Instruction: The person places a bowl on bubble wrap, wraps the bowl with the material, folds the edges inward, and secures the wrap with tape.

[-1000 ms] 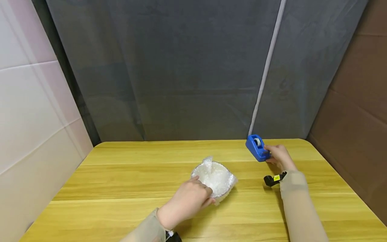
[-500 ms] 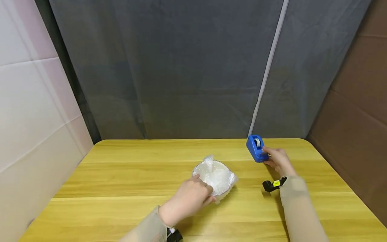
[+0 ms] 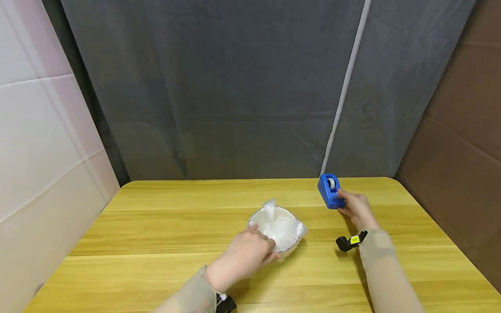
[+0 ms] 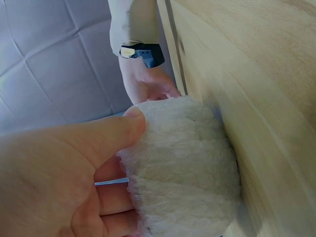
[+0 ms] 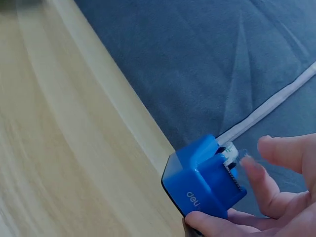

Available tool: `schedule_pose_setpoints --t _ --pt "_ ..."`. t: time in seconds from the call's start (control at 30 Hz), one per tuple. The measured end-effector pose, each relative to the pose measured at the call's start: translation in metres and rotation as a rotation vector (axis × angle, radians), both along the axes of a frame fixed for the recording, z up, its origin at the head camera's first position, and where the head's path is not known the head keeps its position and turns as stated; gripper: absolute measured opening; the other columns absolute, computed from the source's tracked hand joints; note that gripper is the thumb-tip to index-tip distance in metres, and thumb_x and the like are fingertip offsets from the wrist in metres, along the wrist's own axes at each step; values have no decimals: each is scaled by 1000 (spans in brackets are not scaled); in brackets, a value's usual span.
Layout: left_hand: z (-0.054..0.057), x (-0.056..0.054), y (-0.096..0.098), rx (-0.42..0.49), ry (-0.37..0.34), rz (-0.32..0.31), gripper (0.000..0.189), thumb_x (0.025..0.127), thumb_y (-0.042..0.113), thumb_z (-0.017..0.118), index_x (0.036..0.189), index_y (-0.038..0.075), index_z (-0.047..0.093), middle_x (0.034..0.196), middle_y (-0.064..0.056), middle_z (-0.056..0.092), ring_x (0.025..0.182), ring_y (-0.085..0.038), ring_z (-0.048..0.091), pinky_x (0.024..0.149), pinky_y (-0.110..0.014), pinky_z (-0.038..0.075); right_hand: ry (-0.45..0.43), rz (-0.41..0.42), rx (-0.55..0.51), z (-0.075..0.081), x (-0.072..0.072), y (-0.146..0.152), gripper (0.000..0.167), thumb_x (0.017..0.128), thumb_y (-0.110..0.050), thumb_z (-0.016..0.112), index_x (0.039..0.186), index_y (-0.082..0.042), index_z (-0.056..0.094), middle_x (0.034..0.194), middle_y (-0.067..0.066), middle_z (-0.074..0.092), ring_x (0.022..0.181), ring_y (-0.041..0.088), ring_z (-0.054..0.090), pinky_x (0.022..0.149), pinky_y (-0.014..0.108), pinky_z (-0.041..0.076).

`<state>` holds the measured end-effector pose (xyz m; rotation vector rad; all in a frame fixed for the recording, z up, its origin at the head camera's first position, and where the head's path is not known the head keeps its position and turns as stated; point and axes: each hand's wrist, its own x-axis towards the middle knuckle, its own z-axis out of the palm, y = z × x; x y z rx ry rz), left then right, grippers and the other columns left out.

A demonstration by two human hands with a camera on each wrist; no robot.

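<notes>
The person's left hand (image 3: 244, 256) has its grip on a white, round, bowl-shaped bundle in clear bubble wrap (image 3: 283, 232), pinching the near rim with the thumb on the outer wall and other fingers over the inner side. The bundle sits hollow side up, near the middle of the wood-grain yellow counter (image 3: 156, 256), a tuft of wrap rising at its far rim.

The right hand (image 3: 358, 208) has its grip on the front end of a blue plastic tape dispenser (image 3: 328, 195) lettered "deli". In the right wrist view, 1 fingertip touches the clear tape end (image 5: 242, 155) above the serrated cutter, while another digit presses low on the body. The dispenser is at the counter's far edge, right of the bundle and well apart from it; whether its base touches the surface is unclear.

Both arms wear beige sleeves (image 3: 385, 265) and 2 black wrist cameras (image 3: 344, 244). Behind hangs a dark grey cloth (image 3: 235, 87) with 1 pale diagonal strip (image 3: 348, 78).
</notes>
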<state>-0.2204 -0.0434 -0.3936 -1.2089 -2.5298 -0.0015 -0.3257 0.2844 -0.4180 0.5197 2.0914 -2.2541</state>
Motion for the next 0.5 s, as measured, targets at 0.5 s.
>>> schedule_pose_setpoints --t 0.5 --pt "1 0 -1 -4 -5 1 32 90 39 65 67 19 57 63 9 59 69 -13 63 99 -43 47 50 -162 -231 -5 6 -3 24 94 -14 51 111 2 55 104 6 57 90 10 56 96 30 47"
